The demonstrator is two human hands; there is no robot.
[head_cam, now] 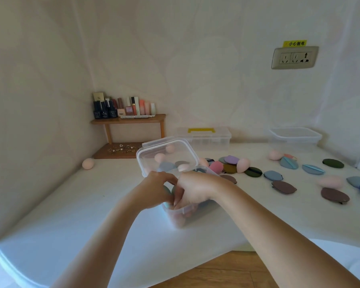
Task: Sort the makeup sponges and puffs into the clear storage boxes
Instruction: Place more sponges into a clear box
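A clear storage box (176,215) stands at the middle of the white table, its lid (166,154) tilted up behind it. Pink and grey-blue sponges show through the lid. Both my hands meet over the box's near end. My left hand (157,189) curls its fingers round a teal puff (168,191) at the box's opening. My right hand (195,191) has its thumb against the same puff and its fingers bent down inside the box. Loose puffs (283,187) and egg-shaped sponges (243,164) in several colours lie scattered to the right.
A pink sponge (88,163) lies alone by the left wall. An empty clear box (295,138) and a case with a yellow handle (204,138) stand at the back. A wooden shelf (129,121) with cosmetics fills the corner. The table's front edge curves over the wooden floor.
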